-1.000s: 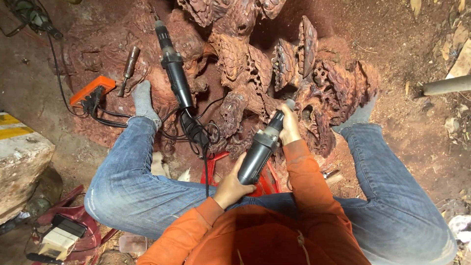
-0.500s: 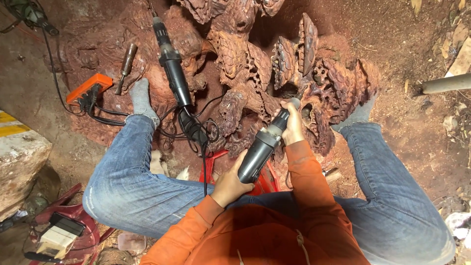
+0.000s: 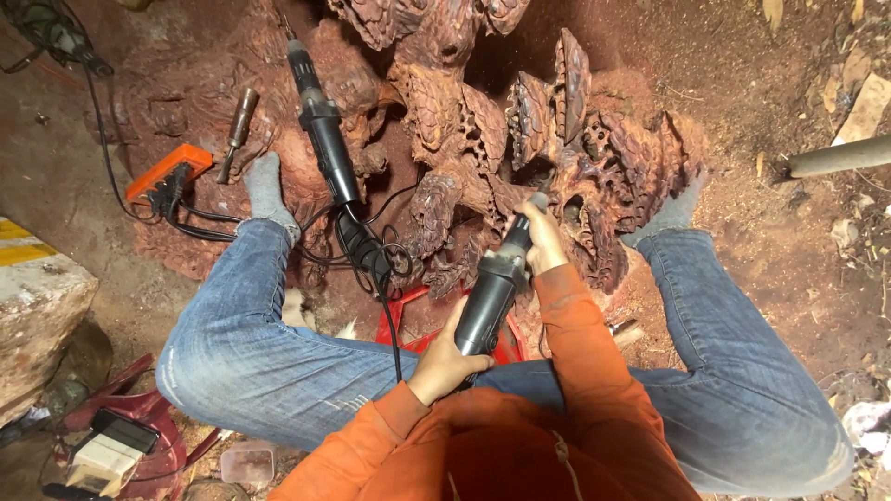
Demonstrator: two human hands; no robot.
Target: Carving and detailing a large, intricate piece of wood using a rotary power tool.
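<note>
black and grey, the power grinder [image 3: 492,297] is held in both hands: the left hand [image 3: 444,362] is wrapped around its rear end, close to the body, and the right hand [image 3: 541,237] is closed around its front neck. the long axis of the tool goes from the lap up and a little to the right, so its working tip points away from the person and meets the reddish carved wood root [image 3: 520,139] just beyond the right hand, which is the nearer hand to the wood (the tip itself is mostly hidden by the fingers). the carving lies straight ahead of the hands, between the two legs in blue jeans [image 3: 278,353]. a second long black power tool [image 3: 320,130] lies on the wood to the left, well apart from the hands, its cable coiled below it. further left are an orange power strip [image 3: 167,167] and a small metal chisel [image 3: 239,116].
</note>
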